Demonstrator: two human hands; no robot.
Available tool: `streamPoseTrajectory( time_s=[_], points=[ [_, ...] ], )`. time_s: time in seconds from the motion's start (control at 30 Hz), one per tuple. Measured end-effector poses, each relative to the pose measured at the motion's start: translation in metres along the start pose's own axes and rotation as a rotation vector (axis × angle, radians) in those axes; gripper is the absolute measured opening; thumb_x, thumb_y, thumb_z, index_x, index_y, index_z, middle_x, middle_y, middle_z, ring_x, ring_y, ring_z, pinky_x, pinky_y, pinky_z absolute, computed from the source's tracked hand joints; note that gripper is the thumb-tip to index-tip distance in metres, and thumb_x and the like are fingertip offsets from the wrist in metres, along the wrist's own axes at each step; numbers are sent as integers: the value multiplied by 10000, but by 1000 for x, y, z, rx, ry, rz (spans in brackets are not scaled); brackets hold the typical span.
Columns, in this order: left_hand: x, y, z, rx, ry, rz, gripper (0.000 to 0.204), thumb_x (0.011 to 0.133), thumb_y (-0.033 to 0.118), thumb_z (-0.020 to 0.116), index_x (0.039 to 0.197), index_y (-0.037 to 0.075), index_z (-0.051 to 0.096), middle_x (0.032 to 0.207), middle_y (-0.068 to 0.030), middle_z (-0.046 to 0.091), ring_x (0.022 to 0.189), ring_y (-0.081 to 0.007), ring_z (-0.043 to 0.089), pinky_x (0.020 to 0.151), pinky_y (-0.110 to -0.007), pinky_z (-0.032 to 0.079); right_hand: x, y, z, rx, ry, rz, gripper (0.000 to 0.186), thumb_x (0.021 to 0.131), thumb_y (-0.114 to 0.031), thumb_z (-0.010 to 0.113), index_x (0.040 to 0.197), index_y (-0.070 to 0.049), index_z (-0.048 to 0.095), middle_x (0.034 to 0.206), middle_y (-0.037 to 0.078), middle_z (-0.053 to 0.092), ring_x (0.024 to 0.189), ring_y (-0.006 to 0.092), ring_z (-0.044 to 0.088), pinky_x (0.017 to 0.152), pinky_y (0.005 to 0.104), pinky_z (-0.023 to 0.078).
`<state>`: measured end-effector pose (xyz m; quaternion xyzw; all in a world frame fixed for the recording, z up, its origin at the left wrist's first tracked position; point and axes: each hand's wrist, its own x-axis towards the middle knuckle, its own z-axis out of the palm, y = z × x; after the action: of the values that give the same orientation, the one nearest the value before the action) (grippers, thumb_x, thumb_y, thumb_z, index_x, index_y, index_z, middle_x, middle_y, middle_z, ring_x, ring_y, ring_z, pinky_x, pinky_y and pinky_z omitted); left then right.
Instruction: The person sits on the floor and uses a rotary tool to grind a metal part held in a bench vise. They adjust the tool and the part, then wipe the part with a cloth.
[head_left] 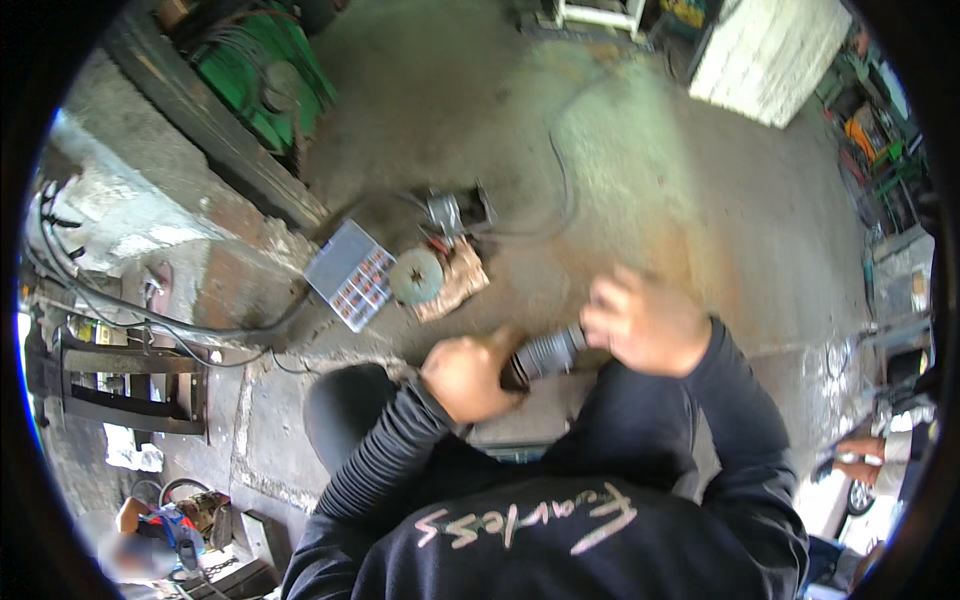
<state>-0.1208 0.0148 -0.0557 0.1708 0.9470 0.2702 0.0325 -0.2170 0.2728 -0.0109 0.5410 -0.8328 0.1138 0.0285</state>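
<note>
My left hand (468,380) is closed around one end of a grey ribbed cylindrical part (548,356), held across my lap between my knees. Its left end is dark and partly hidden by the fingers. At the part's other end is my right hand (645,322), its fingers curled but smeared by motion. Whether they grip the part or only touch it cannot be made out. On the ground ahead lie an open clear compartment box (350,275) with small copper-coloured pieces, a round greenish disc (416,276) with a toothed centre hole, and crumpled brown paper (458,283).
A small metal box-like piece (445,214) sits beyond the paper, with a cable (568,190) curving off behind it. At far left stands a green machine (262,75) by a dark beam (215,120). Another person (165,530) is at lower left; someone's hand (860,460) shows at right.
</note>
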Motion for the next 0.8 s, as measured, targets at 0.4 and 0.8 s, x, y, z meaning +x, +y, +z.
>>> streamPoseTrajectory(
  time_s=[0.4, 0.8],
  points=[
    [6, 1, 30, -716, -707, 205, 898, 729, 273, 847, 1458, -54, 437, 1319, -217, 617, 1194, -245, 554, 1071, -361, 406, -67, -36, 12, -95, -104, -105, 144, 851, -245, 606, 823, -105, 627, 801, 47, 617, 784, 225, 606, 686, 373, 410],
    [-6, 32, 58, -407, -751, 171, 747, 778, 409, 786, 1358, 21, 519, 1188, -258, 664, 1138, -403, 633, 975, -439, 481, -113, -48, 32, 301, -628, 247, 249, 979, -256, 531, 953, -38, 647, 937, 121, 700, 930, 353, 673, 796, 485, 516]
  ],
)
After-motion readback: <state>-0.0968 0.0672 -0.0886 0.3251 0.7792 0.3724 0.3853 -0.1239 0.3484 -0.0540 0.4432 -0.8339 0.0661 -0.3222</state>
